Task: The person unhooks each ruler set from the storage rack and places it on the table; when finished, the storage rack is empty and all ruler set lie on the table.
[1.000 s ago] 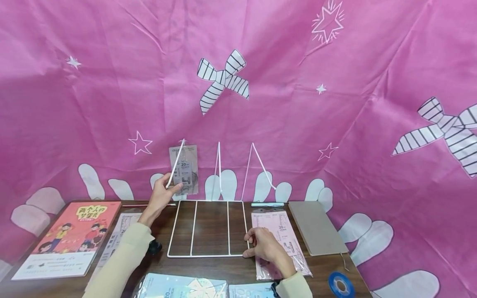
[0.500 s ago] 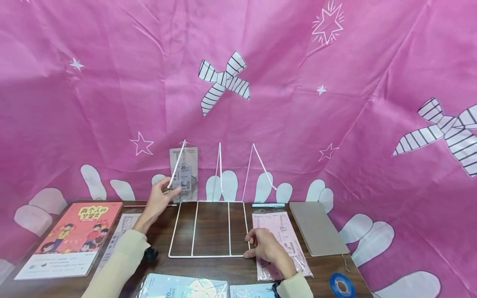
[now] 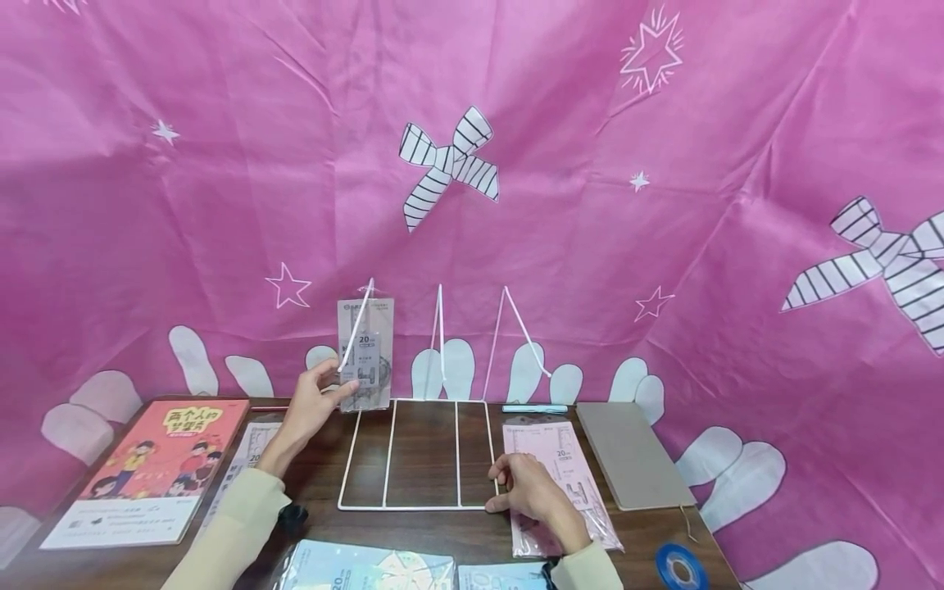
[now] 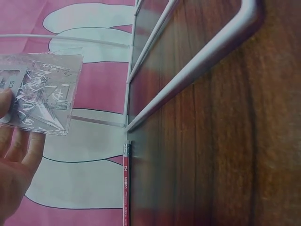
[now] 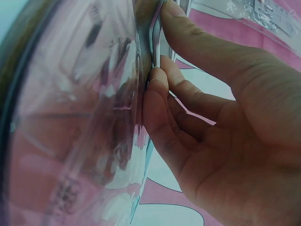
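Observation:
A white wire display rack [image 3: 413, 509] stands on the wooden table, with three sloping prongs rising at its back. My left hand [image 3: 313, 406] pinches a clear-wrapped ruler set [image 3: 369, 360], thumb in front and fingers behind. That grey pack stands upright at the rack's left prong, its top near the prong's peak. In the left wrist view the ruler set [image 4: 49, 96] shows see-through plastic with printed scales. My right hand [image 3: 534, 496] holds the rack's front right corner between thumb and fingers, beside a pink ruler set [image 3: 568, 483] lying flat.
A red-covered book [image 3: 147, 467] and another grey ruler set [image 3: 247, 459] lie at left. Blue packs [image 3: 332, 565] sit along the front. At right are a grey-brown notebook [image 3: 634, 455], a pen [image 3: 534, 409] and blue tape [image 3: 682, 565]. A red pencil [image 4: 126, 179] lies behind the left hand.
My left hand has lowered the ruler set a little, its bottom edge now reaching below the rack's back bar. The right hand keeps its hold on the rack. The head view has shifted slightly.

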The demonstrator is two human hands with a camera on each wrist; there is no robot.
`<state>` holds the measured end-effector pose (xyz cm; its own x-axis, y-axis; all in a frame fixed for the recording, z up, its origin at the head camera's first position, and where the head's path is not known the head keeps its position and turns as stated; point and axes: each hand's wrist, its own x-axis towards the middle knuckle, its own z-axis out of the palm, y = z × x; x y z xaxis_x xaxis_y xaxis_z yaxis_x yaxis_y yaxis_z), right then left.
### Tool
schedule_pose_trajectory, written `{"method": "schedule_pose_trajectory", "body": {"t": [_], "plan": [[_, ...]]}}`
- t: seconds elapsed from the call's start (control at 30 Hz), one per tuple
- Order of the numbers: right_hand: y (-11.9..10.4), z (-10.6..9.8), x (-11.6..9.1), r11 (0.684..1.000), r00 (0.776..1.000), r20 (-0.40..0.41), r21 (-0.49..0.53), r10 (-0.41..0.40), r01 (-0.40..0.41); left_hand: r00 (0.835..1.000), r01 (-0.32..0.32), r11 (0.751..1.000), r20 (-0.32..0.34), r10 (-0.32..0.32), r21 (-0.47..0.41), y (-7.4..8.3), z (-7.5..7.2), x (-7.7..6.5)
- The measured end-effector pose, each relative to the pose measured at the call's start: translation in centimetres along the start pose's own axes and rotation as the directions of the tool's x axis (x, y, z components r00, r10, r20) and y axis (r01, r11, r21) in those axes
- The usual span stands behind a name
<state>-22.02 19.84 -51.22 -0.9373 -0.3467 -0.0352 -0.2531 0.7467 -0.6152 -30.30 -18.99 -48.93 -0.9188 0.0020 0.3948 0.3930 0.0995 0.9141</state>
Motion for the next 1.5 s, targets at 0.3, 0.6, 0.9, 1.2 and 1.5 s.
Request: {"method": "schedule_pose_trajectory", "body": {"t": [0.3,0.6,0.9,1.2,1.5], "plan": [[0.4,0.3,0.0,1.000,1.000,-0.008,-0.013,-0.003,0.003,0.999,0.038,0.999,0.030,-0.040,0.038,0.4,-0.2,-1.4],[0.2,0.3,0.0,1.000,1.000,-0.004,0.000,-0.002,0.002,0.997,0.047,0.998,0.053,-0.049,0.031,0.8,-0.3,-2.5],[0.2,0.2,0.0,1.000,1.000,-0.012,-0.015,-0.014,0.014,0.998,0.047,0.998,0.042,-0.049,0.050,1.4,-0.4,-3.3],[0.1,0.2,0.0,1.000,1.000,-0.018,-0.013,-0.009,0.009,0.997,0.061,0.994,0.041,-0.065,0.092,2.1,-0.7,-4.5],[0.2,0.2,0.1,1.000,1.000,-0.006,-0.004,-0.004,0.004,0.990,0.127,0.985,0.050,-0.134,0.119,3.0,-1.0,-6.1]]}}
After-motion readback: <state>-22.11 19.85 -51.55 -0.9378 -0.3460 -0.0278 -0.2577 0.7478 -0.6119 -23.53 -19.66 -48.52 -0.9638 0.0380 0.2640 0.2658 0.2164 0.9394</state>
